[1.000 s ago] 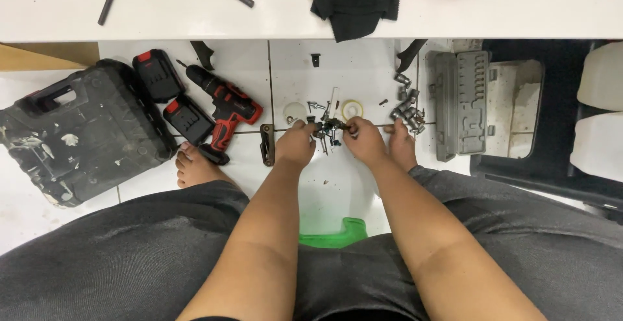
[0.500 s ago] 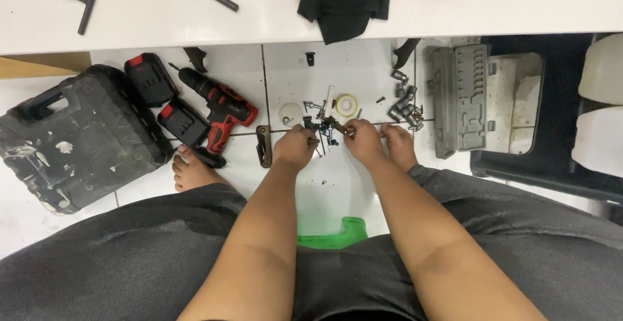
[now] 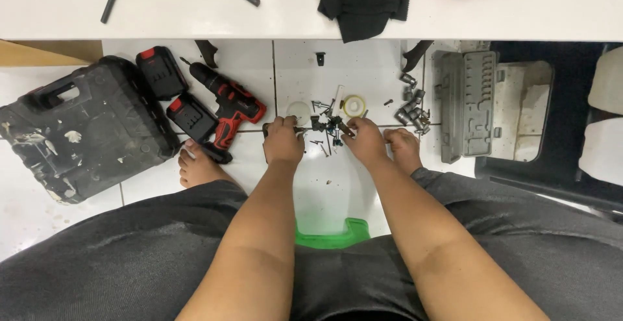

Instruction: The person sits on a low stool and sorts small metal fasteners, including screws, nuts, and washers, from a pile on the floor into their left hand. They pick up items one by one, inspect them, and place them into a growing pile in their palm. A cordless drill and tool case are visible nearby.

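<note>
Left hand (image 3: 283,140) and right hand (image 3: 365,140) each pinch small screws (image 3: 324,126) on floor; drill (image 3: 228,110) left, sockets (image 3: 412,107) right, bare tile near.

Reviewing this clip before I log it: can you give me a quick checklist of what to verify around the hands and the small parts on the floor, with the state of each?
1. Both hands in view: ok. The left hand and right hand are down on the tiled floor.
2. Hands at the small parts: ok. Both meet at the pile of screws and bits.
3. What each hand grips: cannot tell; the fingers hide it.
4. Drill out of the way: ok. The red drill lies left of the left hand, apart from it.
5. Sockets kept apart: ok. The metal sockets sit beside the grey socket tray.
6. Bare foot near the loose screws: not ok. The foot lies close to them.
</note>
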